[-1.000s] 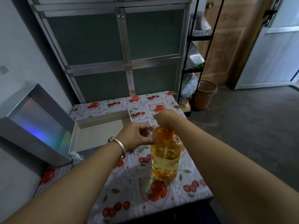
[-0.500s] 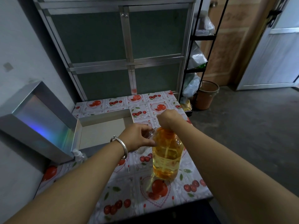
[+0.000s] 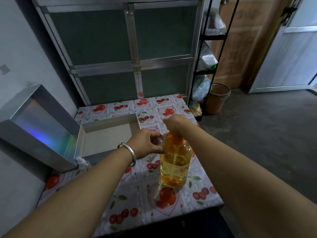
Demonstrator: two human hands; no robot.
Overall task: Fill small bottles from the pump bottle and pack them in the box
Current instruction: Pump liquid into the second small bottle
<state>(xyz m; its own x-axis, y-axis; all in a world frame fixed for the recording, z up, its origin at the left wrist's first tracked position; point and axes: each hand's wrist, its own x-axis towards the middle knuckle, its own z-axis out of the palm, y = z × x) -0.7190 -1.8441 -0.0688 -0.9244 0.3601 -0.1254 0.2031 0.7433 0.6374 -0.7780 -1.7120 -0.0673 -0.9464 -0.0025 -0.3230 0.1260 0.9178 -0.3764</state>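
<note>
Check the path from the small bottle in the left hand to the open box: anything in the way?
Nothing visible. The small bottle in the left hand sits just right of the box, only bare tablecloth between.

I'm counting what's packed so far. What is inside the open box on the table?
The box shows only a bare pale floor in the part that is visible; no small bottle lies there. Its near edge is hidden behind the left hand and forearm, so I cannot vouch for that strip.

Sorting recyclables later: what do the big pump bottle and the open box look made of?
Pump bottle: likely clear plastic, since the amber liquid and inner tube show through. Box: probably card with a silvery, glossy foil finish; its lid throws a rainbow sheen.
</note>
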